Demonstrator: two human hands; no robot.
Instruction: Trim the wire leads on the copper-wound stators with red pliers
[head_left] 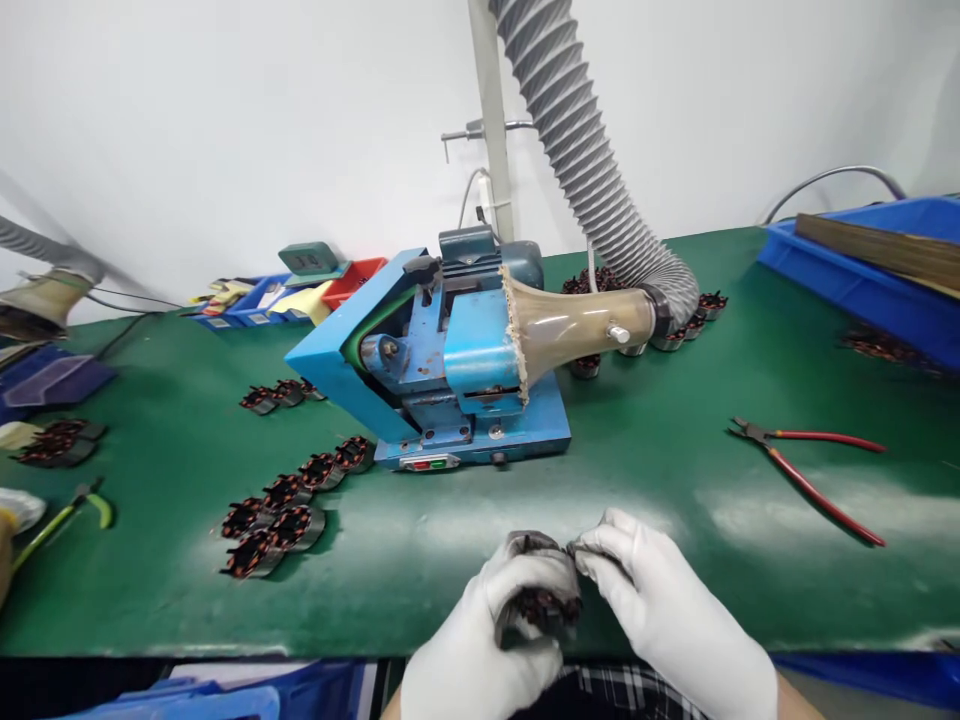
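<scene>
My left hand [491, 630], in a white glove, is wrapped round a motor stator [549, 606] with dark metal sides and copper windings. It holds the stator tilted above the front edge of the green table. Also gloved in white, my right hand [660, 600] has its thumb and fingers pinched together at the stator's right upper edge. Something small and dark shows at those fingertips, too small to name. Red-handled cutting pliers [814, 470] lie with handles spread on the table to the right.
A blue belt machine [427, 370] stands ahead, its funnel [581, 325] joined to a grey hose [592, 140]. Several stators [285, 525] sit left, others behind the funnel. A blue tray [885, 270] is at right; green-handled pliers [60, 525] and another person's hand [6, 550] at far left.
</scene>
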